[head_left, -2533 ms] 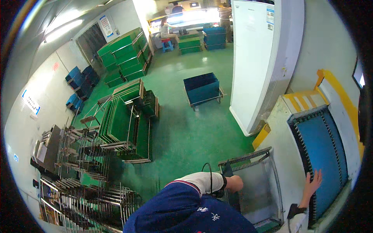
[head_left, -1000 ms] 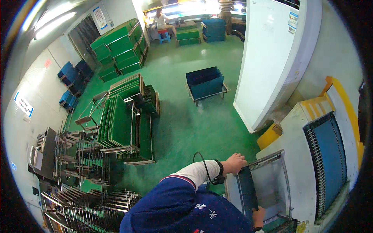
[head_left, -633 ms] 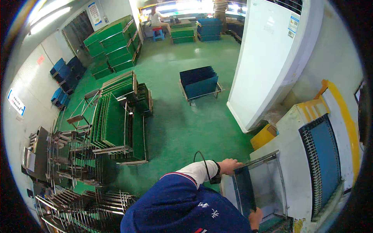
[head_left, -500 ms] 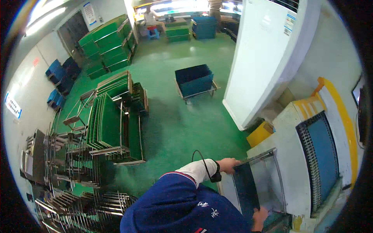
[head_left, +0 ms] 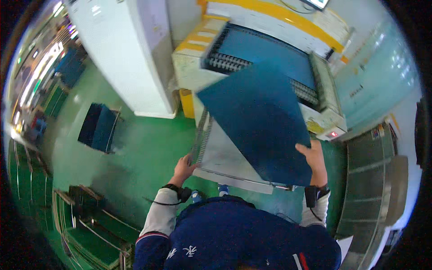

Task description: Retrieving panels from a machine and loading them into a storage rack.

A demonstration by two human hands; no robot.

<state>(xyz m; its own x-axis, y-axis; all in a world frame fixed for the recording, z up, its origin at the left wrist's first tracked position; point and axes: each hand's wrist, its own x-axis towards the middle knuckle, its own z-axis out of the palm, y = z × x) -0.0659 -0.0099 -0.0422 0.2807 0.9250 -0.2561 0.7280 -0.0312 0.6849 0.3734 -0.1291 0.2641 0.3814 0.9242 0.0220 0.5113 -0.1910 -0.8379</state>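
A dark blue rectangular panel (head_left: 265, 121) is held up at a tilt in front of me. My right hand (head_left: 314, 158) is closed on its right edge, thumb across the near face. Below the panel stands a slotted metal rack (head_left: 231, 177) with toothed side rails. My left hand (head_left: 183, 168) is closed around the near left corner of the rack's frame. The panel covers much of the rack. Behind it is a white machine (head_left: 189, 63) with a roller bed, where another blue panel (head_left: 274, 45) lies flat.
A tall white cabinet (head_left: 121, 54) stands at the left, with a yellow box (head_left: 186, 103) beside it. Farther left, a cart of blue panels (head_left: 96, 128) sits on the green floor. Racks of green panels (head_left: 96, 240) are at the lower left. A grey metal unit (head_left: 366, 180) stands at the right.
My view has swung right, toward the machine. The dark blue panel, previously low in the rack, is now raised in my right hand. My left hand stays on the rack.
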